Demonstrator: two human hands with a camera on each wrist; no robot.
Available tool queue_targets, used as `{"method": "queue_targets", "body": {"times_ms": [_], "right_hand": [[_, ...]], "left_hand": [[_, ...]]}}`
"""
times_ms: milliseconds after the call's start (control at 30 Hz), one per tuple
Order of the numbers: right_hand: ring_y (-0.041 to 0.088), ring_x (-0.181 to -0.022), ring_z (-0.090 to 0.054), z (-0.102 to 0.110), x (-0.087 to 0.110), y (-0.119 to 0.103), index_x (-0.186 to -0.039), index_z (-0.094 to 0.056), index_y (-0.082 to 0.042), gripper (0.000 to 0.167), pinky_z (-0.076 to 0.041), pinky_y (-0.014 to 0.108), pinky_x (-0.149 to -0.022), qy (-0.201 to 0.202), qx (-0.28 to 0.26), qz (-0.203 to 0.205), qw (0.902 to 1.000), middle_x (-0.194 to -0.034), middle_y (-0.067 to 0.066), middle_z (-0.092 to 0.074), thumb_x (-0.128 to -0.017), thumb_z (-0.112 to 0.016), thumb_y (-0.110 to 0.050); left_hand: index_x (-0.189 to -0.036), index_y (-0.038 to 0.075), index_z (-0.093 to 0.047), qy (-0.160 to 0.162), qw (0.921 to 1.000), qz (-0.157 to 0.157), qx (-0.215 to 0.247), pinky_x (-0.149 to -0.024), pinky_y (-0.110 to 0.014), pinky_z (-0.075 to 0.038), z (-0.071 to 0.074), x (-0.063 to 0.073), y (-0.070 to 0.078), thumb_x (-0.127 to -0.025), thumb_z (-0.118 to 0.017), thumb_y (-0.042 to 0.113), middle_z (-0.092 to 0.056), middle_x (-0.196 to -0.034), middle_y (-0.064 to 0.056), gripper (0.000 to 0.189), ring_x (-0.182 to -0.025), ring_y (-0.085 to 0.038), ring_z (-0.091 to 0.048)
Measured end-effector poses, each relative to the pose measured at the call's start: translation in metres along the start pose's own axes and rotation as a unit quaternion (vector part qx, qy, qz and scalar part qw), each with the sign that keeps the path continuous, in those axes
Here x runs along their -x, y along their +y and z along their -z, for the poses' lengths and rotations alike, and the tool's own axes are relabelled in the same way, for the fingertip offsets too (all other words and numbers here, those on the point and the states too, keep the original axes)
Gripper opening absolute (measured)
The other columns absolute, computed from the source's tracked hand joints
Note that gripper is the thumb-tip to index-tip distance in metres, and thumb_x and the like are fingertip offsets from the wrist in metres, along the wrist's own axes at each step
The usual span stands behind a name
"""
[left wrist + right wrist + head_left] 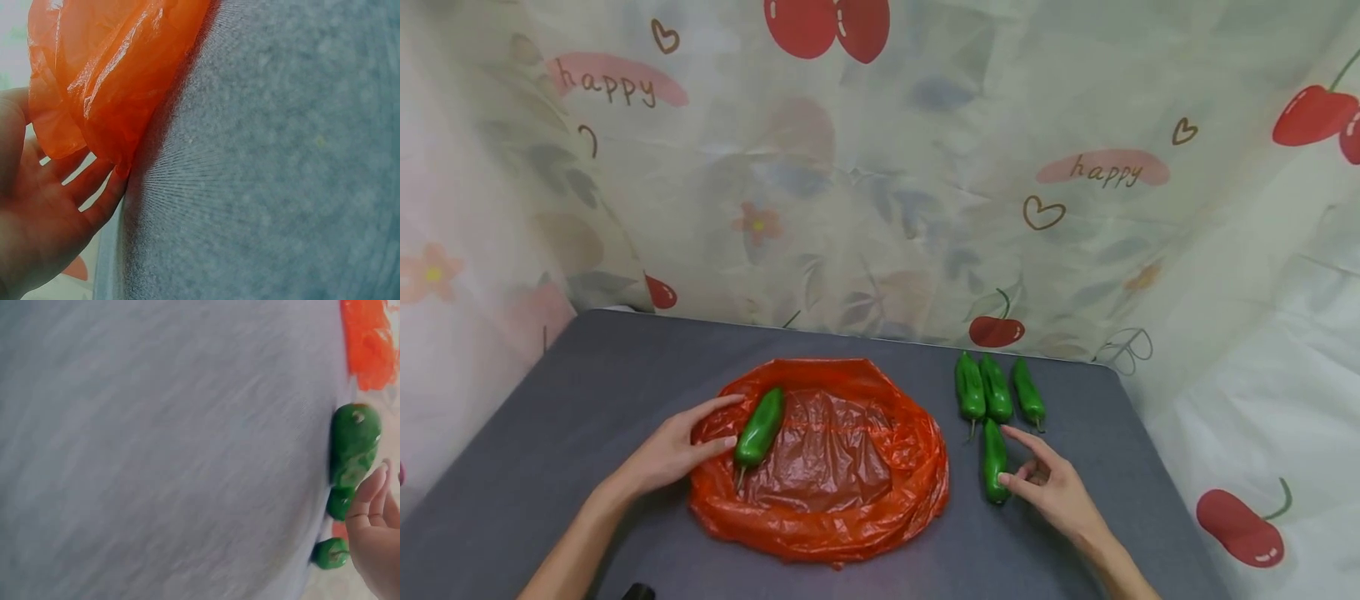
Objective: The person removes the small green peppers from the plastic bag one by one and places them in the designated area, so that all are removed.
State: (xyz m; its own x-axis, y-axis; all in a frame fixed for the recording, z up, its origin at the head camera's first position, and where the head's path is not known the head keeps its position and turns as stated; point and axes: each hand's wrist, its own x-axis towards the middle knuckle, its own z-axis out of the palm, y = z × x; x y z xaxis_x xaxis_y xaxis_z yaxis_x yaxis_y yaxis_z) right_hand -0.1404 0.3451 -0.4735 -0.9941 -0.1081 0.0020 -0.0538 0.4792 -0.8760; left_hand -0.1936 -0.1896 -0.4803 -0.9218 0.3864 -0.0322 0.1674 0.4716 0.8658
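Note:
A red plastic bag [820, 533] lies spread on the table with its mouth rolled open. Inside it, at the left, rests one green pepper [762, 429]. My left hand [673, 446] holds the bag's left rim, thumb over the inside edge; in the left wrist view its fingers spread behind the orange-red plastic [119, 75]. My right hand [1060, 492] is at the right side of another green pepper [995, 458], thumb at its near end and index fingertip near its far end. The right wrist view shows the fingertips close beside this pepper [355, 440].
Three more green peppers [996, 392] lie side by side behind the one by my right hand. The grey tabletop [1060, 392] ends at a patterned curtain [865, 208] at the back. A small black object [638, 592] shows at the bottom edge.

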Motion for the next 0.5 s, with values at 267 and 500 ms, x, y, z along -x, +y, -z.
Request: {"method": "queue_targets", "body": {"times_ms": [267,500], "right_hand": [[0.026,-0.075,-0.063,-0.012,-0.002,-0.020,-0.146,-0.050,-0.012,0.059,-0.049,0.033,-0.061,-0.022,-0.043,0.029,0.9984,-0.144,0.016,-0.051,-0.092,-0.073,-0.014],[0.035,-0.079,-0.060,-0.027,-0.010,-0.039,-0.144,-0.051,-0.012,0.054,-0.048,0.035,-0.064,-0.049,-0.070,0.069,0.9939,-0.142,0.012,-0.054,-0.094,-0.069,-0.012]], "left_hand": [[-0.149,0.015,-0.045,-0.004,1.0000,0.000,-0.001,-0.078,-0.028,-0.053,-0.001,0.000,0.003,-0.096,-0.068,0.034,-0.053,-0.137,-0.022,0.061,-0.097,-0.018,-0.064],[-0.150,0.014,-0.043,-0.011,0.9994,0.010,0.030,-0.072,-0.030,-0.055,0.000,0.001,0.005,-0.096,-0.067,0.029,-0.051,-0.137,-0.025,0.061,-0.087,-0.020,-0.066]]}}
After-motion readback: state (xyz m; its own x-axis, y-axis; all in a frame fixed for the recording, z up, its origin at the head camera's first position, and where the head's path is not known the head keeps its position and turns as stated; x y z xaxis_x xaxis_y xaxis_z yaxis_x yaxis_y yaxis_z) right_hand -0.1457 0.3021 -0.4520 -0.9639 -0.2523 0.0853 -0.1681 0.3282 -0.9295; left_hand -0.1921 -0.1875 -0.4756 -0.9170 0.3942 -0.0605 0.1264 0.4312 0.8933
